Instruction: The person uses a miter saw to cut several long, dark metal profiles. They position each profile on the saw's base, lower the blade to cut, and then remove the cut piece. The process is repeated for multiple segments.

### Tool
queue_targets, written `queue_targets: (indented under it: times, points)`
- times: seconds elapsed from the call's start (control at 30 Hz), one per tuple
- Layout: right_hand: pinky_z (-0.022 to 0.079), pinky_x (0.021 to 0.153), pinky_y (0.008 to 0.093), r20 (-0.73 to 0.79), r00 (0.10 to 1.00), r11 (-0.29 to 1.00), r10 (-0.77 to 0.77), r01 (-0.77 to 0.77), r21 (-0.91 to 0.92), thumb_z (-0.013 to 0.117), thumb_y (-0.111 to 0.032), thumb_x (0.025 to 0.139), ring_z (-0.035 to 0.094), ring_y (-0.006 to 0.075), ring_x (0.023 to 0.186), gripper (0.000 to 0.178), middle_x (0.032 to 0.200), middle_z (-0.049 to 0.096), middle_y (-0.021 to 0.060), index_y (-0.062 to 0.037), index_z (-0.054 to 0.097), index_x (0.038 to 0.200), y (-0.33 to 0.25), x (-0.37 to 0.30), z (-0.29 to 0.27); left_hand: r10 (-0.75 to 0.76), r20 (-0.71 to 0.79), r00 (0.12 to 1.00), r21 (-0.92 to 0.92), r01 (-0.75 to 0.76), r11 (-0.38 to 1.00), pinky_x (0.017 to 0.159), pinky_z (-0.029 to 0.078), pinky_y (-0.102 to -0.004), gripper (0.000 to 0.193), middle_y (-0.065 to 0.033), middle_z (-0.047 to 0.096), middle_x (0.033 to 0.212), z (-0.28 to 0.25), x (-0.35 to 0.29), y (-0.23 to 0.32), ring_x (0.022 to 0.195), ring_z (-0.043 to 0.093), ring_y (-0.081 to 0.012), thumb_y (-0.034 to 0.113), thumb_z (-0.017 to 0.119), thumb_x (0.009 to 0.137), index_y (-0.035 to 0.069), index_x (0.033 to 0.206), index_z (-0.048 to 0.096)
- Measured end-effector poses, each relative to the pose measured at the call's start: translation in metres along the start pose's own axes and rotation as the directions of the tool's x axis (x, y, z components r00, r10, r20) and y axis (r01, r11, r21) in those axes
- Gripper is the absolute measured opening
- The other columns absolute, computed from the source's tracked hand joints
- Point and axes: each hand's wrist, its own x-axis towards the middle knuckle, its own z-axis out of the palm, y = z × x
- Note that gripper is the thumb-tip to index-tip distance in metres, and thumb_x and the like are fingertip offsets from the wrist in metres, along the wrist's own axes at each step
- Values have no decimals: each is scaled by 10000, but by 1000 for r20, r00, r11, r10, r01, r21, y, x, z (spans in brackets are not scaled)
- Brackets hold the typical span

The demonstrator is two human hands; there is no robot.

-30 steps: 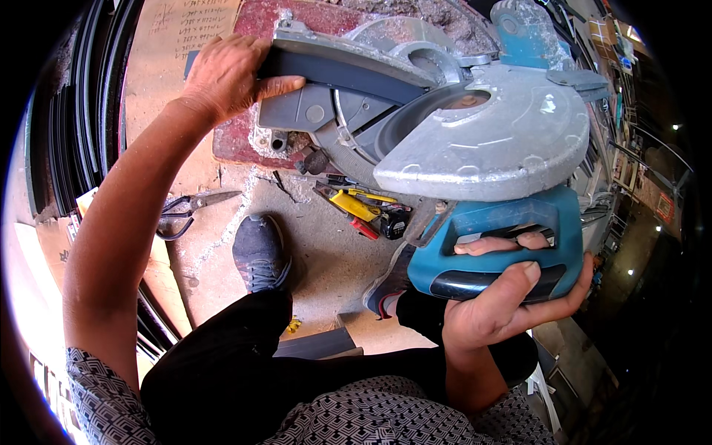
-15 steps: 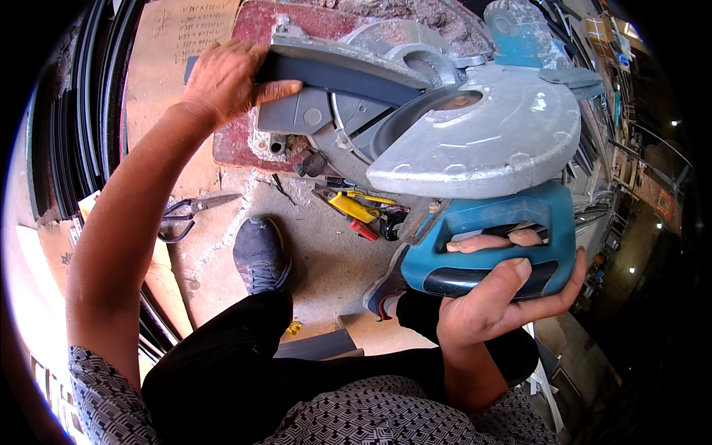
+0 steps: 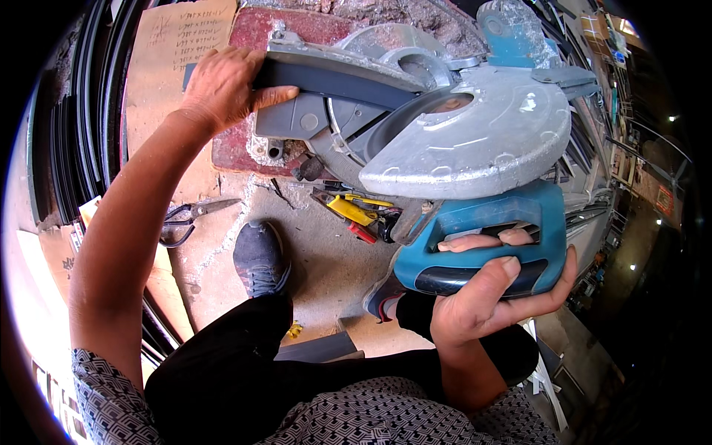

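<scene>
A miter saw (image 3: 475, 137) with a dusty silver blade guard fills the upper right, its blade partly hidden by the guard. My right hand (image 3: 489, 285) is wrapped round its teal handle (image 3: 545, 222), the fingertips showing through the handle's opening. A dark grey profile bar (image 3: 337, 81) lies along the saw's metal fence (image 3: 348, 61) and runs under the guard. My left hand (image 3: 226, 87) is closed over the bar's left part, thumb stretched along it, pressing it to the fence. The bar's far end by the blade is hidden.
Scissors (image 3: 194, 215) lie on the floor left of my shoe (image 3: 259, 256). Yellow-handled tools (image 3: 352, 210) lie below the saw. Long dark profiles (image 3: 85, 141) stand at the left beside a cardboard sheet (image 3: 159, 81) with handwriting. Another grey offcut (image 3: 319, 347) lies between my legs.
The saw's guard and handle have shifted slightly left in the picture, with my right hand still round the handle. My left hand stays on the bar.
</scene>
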Motion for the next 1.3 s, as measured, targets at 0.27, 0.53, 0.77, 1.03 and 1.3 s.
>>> queue_targets:
  times: [0.27,0.53,0.77,1.03,1.3]
  points:
    - [606,654,318,50,999,998,-5,2,63,486,-119,984,626,172,632,680,1187,560,207,24,130,1545,4,-2,-1,18,-26,1000,-10,-18,1000,868,515,-486,773,-187,666,881,3,0,-4,909,670,-384,786,616,881,15,925,653]
    - [570,595,279,15,1000,996,-26,25,86,491,-130,999,634,160,570,716,1114,546,210,55,44,1527,4,-2,5,-5,5,1000,-22,5,1000,862,495,-485,738,-174,656,899,0,0,-2,921,656,-390,767,622,887,29,895,638]
    - [577,628,304,21,997,993,-79,77,93,486,-101,998,638,164,583,710,1154,548,209,52,42,1530,13,-7,4,-5,6,1000,-47,6,999,878,486,-485,727,-179,657,916,-3,1,0,941,648,-395,750,638,880,24,893,643]
    - [565,605,301,36,998,993,-60,56,101,482,-111,1017,629,172,581,699,1146,533,213,23,45,1546,14,-11,3,-72,139,988,-48,79,996,962,478,-495,742,-197,688,1019,-12,5,5,1028,652,-405,750,635,884,15,980,664]
    - [572,589,296,50,996,972,-81,68,224,555,-31,982,598,174,678,710,1190,517,193,-38,86,1516,25,-18,3,-62,139,988,-83,74,994,932,472,-497,739,-191,650,944,-14,7,8,998,638,-403,745,642,881,7,921,623]
